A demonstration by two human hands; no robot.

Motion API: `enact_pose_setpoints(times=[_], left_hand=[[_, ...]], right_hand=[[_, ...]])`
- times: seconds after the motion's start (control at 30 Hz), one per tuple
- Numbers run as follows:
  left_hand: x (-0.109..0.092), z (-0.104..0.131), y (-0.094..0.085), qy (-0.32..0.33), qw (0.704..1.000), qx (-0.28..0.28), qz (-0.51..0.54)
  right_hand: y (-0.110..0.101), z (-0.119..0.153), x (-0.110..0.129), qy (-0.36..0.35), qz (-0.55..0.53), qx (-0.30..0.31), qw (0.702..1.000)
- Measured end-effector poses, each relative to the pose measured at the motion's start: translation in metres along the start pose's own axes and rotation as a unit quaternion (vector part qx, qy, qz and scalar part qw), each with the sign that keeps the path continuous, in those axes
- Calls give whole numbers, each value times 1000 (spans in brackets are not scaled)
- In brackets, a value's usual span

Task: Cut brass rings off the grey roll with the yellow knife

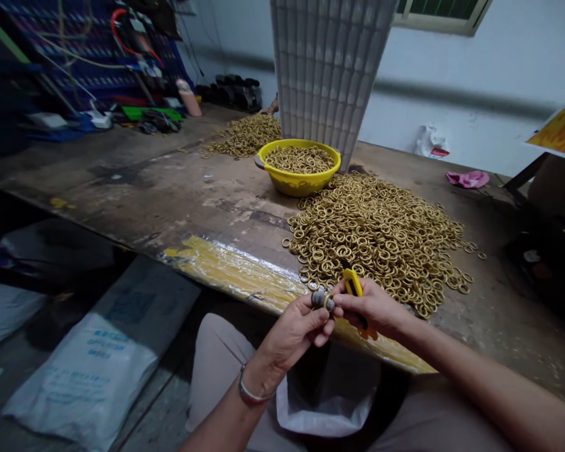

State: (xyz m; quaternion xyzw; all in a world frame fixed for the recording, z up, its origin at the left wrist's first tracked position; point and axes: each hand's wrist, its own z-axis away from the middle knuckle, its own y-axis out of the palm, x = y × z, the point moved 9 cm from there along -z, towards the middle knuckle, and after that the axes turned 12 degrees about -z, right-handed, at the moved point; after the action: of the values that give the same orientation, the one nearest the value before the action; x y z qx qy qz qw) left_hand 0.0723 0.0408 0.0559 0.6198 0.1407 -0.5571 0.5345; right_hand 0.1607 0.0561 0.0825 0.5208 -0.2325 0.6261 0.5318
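My left hand (295, 329) pinches a short dark grey cylinder (318, 299) between thumb and fingers, just above the table's front edge. A gold ring (327, 301) sits around the cylinder near its right end. My right hand (376, 307) is closed on a yellow utility knife (353, 282), its dark tip pointing up and away. The right thumb and fingertips also meet at the cylinder's right end. Right behind the hands lies a big heap of gold rings (376, 232). What the curled fingers cover is hidden.
A yellow bowl (296, 183) of rings stands behind the heap, before a tall grey ribbed panel (329, 69). Another ring pile (249, 134) lies farther back, beside another person's hand (272, 108). An open white bag (324, 427) hangs below the table edge (235, 276).
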Motion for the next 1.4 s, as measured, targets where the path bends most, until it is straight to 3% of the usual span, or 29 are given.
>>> enact_pose_setpoints(times=[0.13,0.23,0.33,0.4,0.57,0.8,0.87,0.97,1.07,1.23,1.4], left_hand=[[-3,2,-9,16,999,-42,-16],[-7,3,-17,37,995,-78,-58],[-10,4,-22,52,989,-100,-98],[-12,5,-23,55,984,-110,-126],[-14,7,-24,60,969,-112,-210],[-24,12,-24,94,941,-121,-303],[-28,17,-18,97,945,-108,-292],[-28,27,-4,90,959,-54,-264],[-18,28,-3,51,982,-30,-181],[2,17,-16,2,997,-67,-36],[3,16,-10,6,999,-43,8]], right_hand=[[2,4,20,-107,192,-12,975],[3,13,29,-160,408,-49,898],[4,19,29,-147,569,-68,806],[6,20,28,-127,629,-66,764],[12,21,26,-98,698,-57,707],[10,13,25,-72,737,-56,670],[-5,10,29,-42,742,-84,664],[-43,11,39,17,731,-168,661],[-68,15,54,-15,692,-241,680],[-65,0,56,-87,677,-233,693],[-65,-24,41,-48,705,-220,672]])
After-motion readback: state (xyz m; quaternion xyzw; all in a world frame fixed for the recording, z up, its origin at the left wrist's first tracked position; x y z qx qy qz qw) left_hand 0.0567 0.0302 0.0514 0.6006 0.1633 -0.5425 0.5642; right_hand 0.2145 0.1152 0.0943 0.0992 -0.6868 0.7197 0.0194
